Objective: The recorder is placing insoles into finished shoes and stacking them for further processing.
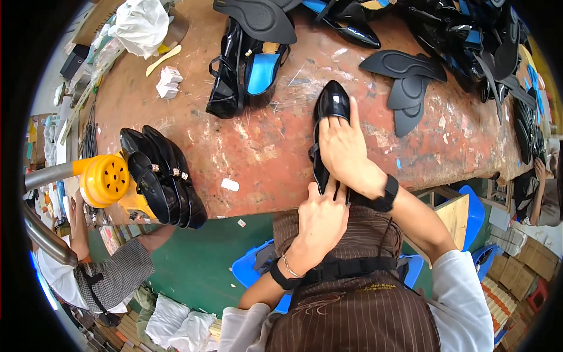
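Note:
A glossy black pointed-toe shoe (332, 101) lies on the table's near part, its toe pointing away from me. My right hand (345, 151) is on top of it, several fingers tucked into the opening behind the toe and one finger stretched along the right side. At the heel end, my left hand (321, 220) is closed round the shoe's near edge. The inside of the shoe is mostly hidden under my hands. To the right lie dark grey insoles (404, 88), partly overlapping.
A row of black shoes (161, 176) stands at the left edge, beside a yellow round device (105, 180). Further back are a black pair with a blue insole (262, 73) and a heap of shoes (457, 35). Other people work at both sides.

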`<action>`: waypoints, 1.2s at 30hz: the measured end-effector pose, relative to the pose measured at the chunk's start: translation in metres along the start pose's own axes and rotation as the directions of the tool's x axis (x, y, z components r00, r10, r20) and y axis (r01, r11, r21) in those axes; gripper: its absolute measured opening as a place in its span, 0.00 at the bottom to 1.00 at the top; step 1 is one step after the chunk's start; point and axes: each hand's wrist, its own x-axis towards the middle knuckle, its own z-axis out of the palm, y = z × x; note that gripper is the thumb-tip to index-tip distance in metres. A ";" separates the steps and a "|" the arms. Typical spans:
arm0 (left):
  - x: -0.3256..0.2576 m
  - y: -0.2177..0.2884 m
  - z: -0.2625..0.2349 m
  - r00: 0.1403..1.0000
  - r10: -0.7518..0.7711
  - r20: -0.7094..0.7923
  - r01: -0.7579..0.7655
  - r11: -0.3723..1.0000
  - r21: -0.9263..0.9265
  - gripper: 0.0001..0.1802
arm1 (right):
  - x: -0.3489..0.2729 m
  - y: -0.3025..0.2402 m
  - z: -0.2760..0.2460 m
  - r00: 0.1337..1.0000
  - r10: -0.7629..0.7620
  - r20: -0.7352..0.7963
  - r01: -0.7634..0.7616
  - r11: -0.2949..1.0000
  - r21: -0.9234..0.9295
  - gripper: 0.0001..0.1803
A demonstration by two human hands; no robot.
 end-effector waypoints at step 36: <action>-0.072 -0.156 -0.132 0.551 -0.530 -0.644 0.823 0.471 0.316 0.33 | 0.055 0.227 -0.010 0.163 0.983 0.081 -0.153 -0.055 0.987 0.37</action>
